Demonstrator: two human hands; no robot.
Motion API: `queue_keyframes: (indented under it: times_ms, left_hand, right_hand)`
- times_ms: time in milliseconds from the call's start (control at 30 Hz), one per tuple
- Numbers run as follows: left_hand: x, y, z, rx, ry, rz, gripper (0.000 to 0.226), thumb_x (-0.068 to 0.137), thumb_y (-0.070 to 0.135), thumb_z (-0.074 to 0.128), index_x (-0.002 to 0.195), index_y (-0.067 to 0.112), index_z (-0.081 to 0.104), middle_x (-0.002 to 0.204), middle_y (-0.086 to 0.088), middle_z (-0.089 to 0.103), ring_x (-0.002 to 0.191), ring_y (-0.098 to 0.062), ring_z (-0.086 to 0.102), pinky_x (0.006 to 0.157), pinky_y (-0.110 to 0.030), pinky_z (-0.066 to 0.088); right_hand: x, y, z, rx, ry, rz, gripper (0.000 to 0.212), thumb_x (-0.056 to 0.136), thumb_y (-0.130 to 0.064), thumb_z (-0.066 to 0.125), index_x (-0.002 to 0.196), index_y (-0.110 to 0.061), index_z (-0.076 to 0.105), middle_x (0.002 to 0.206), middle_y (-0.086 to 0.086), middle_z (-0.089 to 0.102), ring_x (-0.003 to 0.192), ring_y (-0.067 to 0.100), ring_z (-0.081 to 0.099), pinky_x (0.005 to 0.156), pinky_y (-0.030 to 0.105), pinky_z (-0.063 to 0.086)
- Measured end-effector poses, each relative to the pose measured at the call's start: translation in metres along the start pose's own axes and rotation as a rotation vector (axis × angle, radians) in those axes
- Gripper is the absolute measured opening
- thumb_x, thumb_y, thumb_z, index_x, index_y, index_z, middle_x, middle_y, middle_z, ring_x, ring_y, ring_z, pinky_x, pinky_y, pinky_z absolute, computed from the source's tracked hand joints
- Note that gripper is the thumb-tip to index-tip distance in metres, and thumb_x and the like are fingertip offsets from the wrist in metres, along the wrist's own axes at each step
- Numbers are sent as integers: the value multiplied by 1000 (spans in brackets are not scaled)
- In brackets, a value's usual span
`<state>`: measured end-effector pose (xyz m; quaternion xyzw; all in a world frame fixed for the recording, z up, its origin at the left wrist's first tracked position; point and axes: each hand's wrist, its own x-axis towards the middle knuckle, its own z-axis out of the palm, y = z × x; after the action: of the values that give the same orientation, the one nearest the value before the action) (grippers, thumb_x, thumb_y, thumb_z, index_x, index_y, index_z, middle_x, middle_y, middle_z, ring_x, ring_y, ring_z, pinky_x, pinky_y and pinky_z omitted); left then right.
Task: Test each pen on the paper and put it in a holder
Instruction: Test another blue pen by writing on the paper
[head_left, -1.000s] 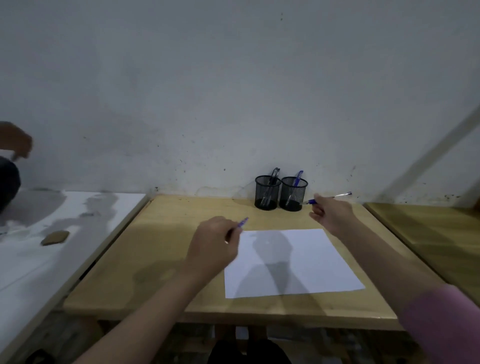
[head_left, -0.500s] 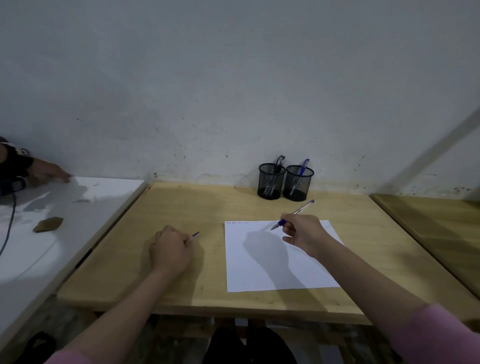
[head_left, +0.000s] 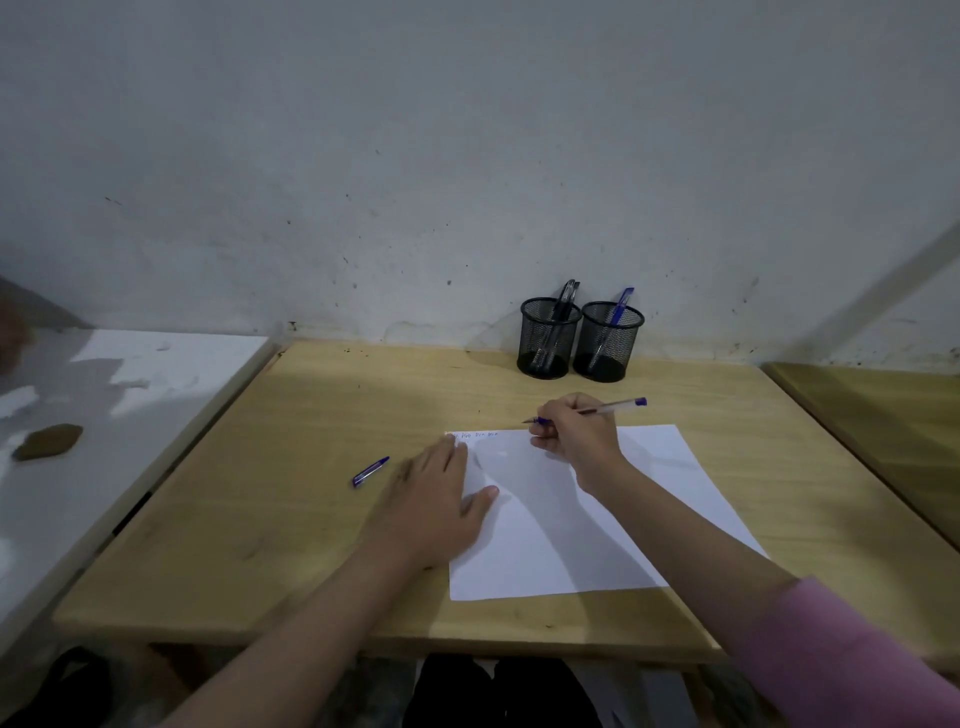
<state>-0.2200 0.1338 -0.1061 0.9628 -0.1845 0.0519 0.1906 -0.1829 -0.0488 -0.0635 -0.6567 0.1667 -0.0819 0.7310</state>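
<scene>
A white sheet of paper (head_left: 597, 519) lies on the wooden table (head_left: 291, 519), with small blue scribbles along its top left edge. My right hand (head_left: 576, 436) grips a clear blue pen (head_left: 615, 408), its tip just above the paper's top edge. My left hand (head_left: 436, 499) lies flat, fingers spread, on the paper's left edge. A blue pen cap (head_left: 370, 471) lies on the table left of that hand. Two black mesh holders stand by the wall: the left holder (head_left: 548, 338) has dark pens, the right holder (head_left: 608, 343) has a blue pen.
A white table (head_left: 78, 415) adjoins on the left, with a brown flat object (head_left: 48, 441) on it. Another wooden surface (head_left: 883, 415) lies at the right. A grey wall (head_left: 467, 182) stands close behind the holders.
My left hand has let go of the blue cap, which now lies on the table, and moved right onto the paper. My right hand brought the pen up to the paper's top edge.
</scene>
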Motion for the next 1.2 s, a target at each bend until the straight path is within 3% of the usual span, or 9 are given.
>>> queue_keyframes:
  times_ms: [100,200,367,700,933,1200]
  left_hand:
    - [2,-1,1,58,-6,-19,84,78,64,16,143,12,25,154,-2,23,141,-19,21,115,-37,20]
    - [1,-1,1,64,6,-17,92,70,67,7,142,13,27,154,-1,23,140,-18,22,115,-37,21]
    - [2,0,2,80,9,-26,93,68,67,5,143,16,24,156,1,18,141,-16,18,115,-34,17]
    - [4,0,5,63,-8,-53,71,86,60,31,144,19,22,156,5,15,142,-15,16,115,-35,15]
    - [3,1,4,79,13,-57,85,73,66,13,142,18,26,155,3,19,141,-16,20,115,-35,18]
    - [4,2,4,76,1,-72,94,64,67,6,141,19,26,155,5,18,140,-15,18,114,-34,17]
  right_hand:
    - [8,1,7,-88,-37,-55,18,82,-4,68,73,-8,53,70,14,68,60,16,67,66,33,58]
    - [15,7,13,-173,-50,-156,26,76,-8,76,67,-8,51,64,15,67,53,16,66,54,31,57]
    - [21,21,19,-216,13,-227,26,78,1,64,63,-6,44,52,15,57,42,18,60,41,26,48]
    - [27,28,20,-202,-36,-281,24,76,8,57,63,-6,42,56,16,52,44,19,57,44,28,47]
    - [31,29,21,-170,-43,-250,27,73,12,55,62,-7,39,57,19,50,46,27,56,43,29,44]
    - [30,28,20,-177,-9,-263,29,73,11,57,60,-8,39,53,16,49,37,21,54,41,28,45]
